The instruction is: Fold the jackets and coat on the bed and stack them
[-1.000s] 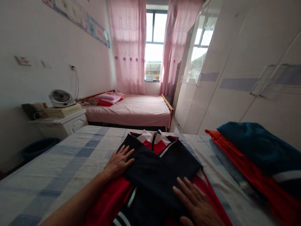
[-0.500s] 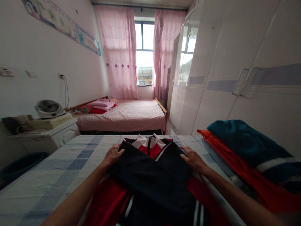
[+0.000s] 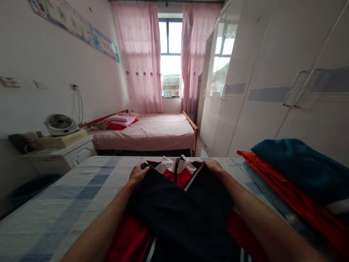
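Note:
A dark navy, red and white jacket with a white collar and a zip lies in front of me, its dark sleeves folded across the front. My left hand pinches its upper left corner at the shoulder. At the opposite shoulder, my right hand is closed on the cloth beside a white stripe; the fingertips are partly hidden. Under the jacket is a bed with a white and blue striped sheet.
To the right stands a pile of folded clothes, with a teal garment over an orange one. Beyond are a pink-sheeted bed, a fan on a cabinet, and a white wardrobe.
My right hand has moved up and inward to the jacket's shoulder corner and closed there. My left hand has closed more tightly on its corner. The view has shifted slightly.

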`<action>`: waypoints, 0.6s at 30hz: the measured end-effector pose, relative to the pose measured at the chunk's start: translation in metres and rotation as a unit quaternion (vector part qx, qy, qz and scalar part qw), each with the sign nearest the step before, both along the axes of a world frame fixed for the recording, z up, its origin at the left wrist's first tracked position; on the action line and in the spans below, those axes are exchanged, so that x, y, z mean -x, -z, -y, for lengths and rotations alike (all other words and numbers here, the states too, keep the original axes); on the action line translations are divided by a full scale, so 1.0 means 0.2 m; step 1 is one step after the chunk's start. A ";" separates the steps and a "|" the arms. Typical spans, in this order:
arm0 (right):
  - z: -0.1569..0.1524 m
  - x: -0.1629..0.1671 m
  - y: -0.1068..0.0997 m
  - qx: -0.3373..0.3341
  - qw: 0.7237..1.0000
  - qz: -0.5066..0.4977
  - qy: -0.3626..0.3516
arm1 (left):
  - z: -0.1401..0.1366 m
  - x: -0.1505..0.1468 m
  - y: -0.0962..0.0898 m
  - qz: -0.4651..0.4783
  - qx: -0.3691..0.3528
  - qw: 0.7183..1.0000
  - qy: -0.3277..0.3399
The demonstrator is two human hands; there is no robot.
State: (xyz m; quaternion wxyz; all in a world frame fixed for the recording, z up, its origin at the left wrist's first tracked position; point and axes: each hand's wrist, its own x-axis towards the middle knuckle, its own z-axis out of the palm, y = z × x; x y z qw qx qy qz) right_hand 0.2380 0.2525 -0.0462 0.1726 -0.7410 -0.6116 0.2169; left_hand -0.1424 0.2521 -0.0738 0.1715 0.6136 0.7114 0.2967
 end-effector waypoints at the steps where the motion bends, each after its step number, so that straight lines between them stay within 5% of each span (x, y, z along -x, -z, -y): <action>1: -0.01 0.00 0.00 -0.002 1.000 -0.007 0.002 | 0.01 0.00 0.01 0.003 -0.006 1.000 -0.007; 12: -0.01 0.05 0.06 -0.090 0.992 -0.091 0.011 | 0.10 -0.05 0.02 0.048 -0.050 0.997 -0.029; 18: -0.01 0.03 0.02 -0.045 0.980 -0.179 -0.072 | 0.04 -0.03 -0.02 0.175 0.008 0.985 -0.007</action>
